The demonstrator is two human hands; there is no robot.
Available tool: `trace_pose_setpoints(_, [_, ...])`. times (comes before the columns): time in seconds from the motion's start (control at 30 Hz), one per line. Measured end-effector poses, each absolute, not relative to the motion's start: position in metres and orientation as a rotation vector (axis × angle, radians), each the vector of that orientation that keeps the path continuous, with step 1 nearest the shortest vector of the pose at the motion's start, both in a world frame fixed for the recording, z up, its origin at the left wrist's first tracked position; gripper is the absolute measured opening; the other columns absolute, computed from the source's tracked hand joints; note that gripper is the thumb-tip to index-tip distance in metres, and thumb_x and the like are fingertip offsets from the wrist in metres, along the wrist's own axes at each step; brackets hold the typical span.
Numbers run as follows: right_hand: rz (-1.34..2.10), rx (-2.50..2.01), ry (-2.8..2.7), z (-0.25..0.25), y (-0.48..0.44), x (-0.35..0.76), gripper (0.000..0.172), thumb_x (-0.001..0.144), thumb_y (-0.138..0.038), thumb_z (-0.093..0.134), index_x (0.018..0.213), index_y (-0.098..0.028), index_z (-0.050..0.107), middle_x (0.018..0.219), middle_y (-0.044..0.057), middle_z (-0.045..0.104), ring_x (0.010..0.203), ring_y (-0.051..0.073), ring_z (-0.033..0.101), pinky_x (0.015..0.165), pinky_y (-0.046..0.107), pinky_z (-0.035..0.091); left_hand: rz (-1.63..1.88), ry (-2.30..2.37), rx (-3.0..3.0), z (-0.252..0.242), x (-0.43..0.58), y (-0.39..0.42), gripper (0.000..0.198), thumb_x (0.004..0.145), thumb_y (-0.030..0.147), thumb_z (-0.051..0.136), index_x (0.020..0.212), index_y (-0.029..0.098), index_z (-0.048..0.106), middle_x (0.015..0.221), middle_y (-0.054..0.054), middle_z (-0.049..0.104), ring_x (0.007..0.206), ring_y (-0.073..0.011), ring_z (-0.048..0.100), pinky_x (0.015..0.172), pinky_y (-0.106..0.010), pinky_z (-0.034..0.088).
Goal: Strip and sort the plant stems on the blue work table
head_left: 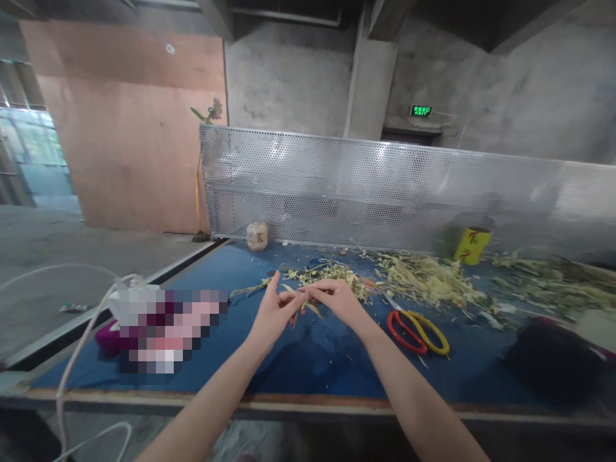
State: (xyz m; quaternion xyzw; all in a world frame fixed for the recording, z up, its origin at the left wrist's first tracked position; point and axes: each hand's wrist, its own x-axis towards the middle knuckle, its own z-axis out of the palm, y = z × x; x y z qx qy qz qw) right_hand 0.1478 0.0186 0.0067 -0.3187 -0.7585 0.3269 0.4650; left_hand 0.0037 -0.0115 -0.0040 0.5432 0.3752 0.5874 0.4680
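Observation:
Over the middle of the blue-topped table (202, 346), my left hand (278, 309) and my right hand (337, 300) meet at their fingertips. Both pinch a small, pale yellow-green plant strip (315, 310), its ends poking out below the fingers. The left thumb points up, and the fingers partly hide the strip. Just beyond the hands lies a loose heap of dry plant strips (332, 274). A thin bundle of stalks (248, 290) lies left of my left hand. To the right of my right hand rest scissors (418, 330) with one red and one yellow handle loop.
A perforated metal panel (308, 186) closes off the table's back. Near it stand a whitish jar-like object (256, 236) and a yellow can (472, 246). More plant strips (428, 279) spread rightward. A dark bundle (553, 359) lies front right; a white cable (79, 346) hangs at left.

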Motion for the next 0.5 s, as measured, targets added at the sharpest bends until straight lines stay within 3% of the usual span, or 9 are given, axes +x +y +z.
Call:
trace_pose_setpoints(0.27, [0.496,-0.807,-1.815,0.0118,0.0202,0.1513,0.020,0.076,-0.024,0.051,0.069,-0.018,0.069,0.059,0.001,0.056,0.059,0.012,0.051,0.058,0.022,0.039,1.374,0.769,1.372,-0.0021,0.0060,-0.0163,0.086,0.068,0.030,0.061,0.134,0.019,0.007,0.062,0.004,0.055,0.044,-0.0061,0.043,0.032,-0.014,0.032])
trace_pose_setpoints(0.5, [0.651,-0.889,-1.704,0.0101,0.0222,0.1492,0.024,0.076,-0.032,0.049,0.066,-0.015,0.064,0.057,0.001,0.052,0.049,0.010,0.045,0.050,0.022,0.037,1.375,0.760,1.363,0.0032,0.0062,-0.0194,0.079,0.069,0.030,0.060,0.133,0.020,0.014,0.057,0.006,0.051,0.042,-0.0045,0.043,0.032,-0.013,0.031])
